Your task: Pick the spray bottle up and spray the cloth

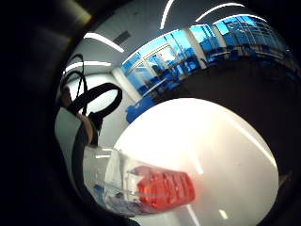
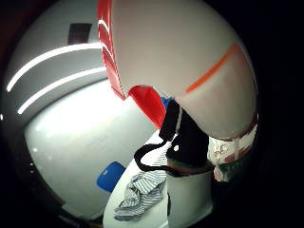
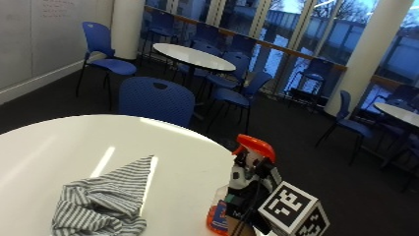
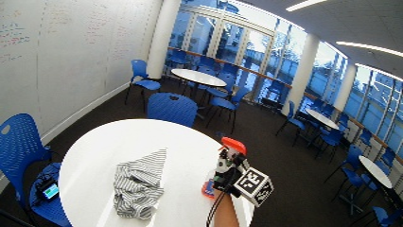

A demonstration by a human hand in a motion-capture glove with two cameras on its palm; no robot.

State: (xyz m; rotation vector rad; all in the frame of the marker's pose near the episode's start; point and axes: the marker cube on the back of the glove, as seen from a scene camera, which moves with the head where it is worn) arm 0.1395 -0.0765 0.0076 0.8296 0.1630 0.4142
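Note:
A spray bottle with an orange trigger head and orange liquid in a clear body stands upright at the near right edge of the round white table. My gloved right hand grips it around the neck, below the head. I cannot tell whether its base touches the table. A grey-and-white striped cloth lies crumpled on the table to the bottle's left, apart from it. The wide outside view shows the bottle, hand and cloth. The bottle's head fills the thumb side view, with the cloth beyond; its body lies close to the palm.
A blue chair stands behind the table's far edge and another at its left. More tables and chairs fill the room by the windows. The table edge runs just right of the bottle.

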